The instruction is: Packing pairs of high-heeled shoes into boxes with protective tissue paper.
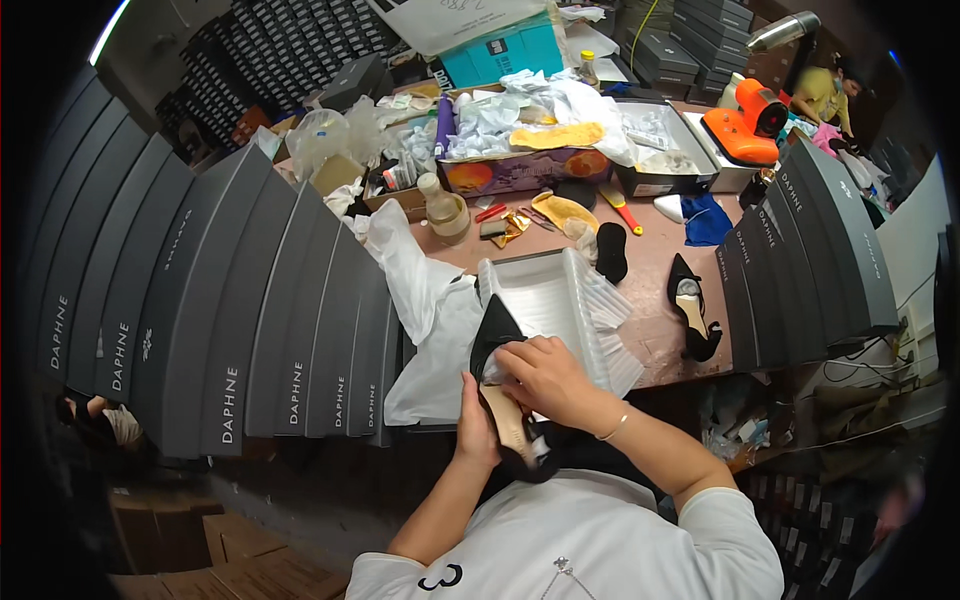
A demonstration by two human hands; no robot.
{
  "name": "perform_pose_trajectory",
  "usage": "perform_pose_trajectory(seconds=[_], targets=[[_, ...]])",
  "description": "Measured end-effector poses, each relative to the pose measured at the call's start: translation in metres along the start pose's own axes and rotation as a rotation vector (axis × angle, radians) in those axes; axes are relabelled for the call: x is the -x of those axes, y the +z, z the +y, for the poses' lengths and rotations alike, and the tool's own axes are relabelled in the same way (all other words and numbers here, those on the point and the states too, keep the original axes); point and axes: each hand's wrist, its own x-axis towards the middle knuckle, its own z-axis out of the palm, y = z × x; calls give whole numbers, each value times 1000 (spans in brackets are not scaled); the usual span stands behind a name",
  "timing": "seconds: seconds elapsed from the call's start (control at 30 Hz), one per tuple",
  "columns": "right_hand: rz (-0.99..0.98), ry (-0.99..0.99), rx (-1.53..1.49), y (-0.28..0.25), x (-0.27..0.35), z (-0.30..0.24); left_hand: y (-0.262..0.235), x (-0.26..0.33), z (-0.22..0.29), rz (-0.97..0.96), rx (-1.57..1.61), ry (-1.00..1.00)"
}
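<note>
A black pointed-toe shoe [496,328] with a beige insole is held in front of my chest, its toe pointing away from me. My left hand [477,428] is closed around its left side. The fingers of my right hand [548,382] are bent together in the shoe's opening; pale stuffing [491,371] shows beside them, and what they pinch is hidden. Just beyond the shoe lies an open shoebox [530,285] lined with white foam sheet, with white tissue paper [418,325] spilling over its left side. A matching black shoe [688,305] lies on the table to the right.
Dark grey shoeboxes [270,320] stand in a row at left, with more boxes [810,260] at right. Across the pink table [650,345] are a glue jar [446,215], a black pad [611,252], a blue cloth [706,220], a paper-filled carton [520,172] and an orange device [742,135].
</note>
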Motion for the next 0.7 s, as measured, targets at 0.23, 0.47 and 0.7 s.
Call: perform_pose_trajectory(seconds=[0.23,0.47,0.7], targets=[[-137,130,-271,21,-22,-4,-33,-2,-25,147,-293,330],[-165,201,-230,22,-2,-2,-32,-18,-19,248,-145,292],[231,233,78,29,-10,54,-11,-22,-4,246,30,59]])
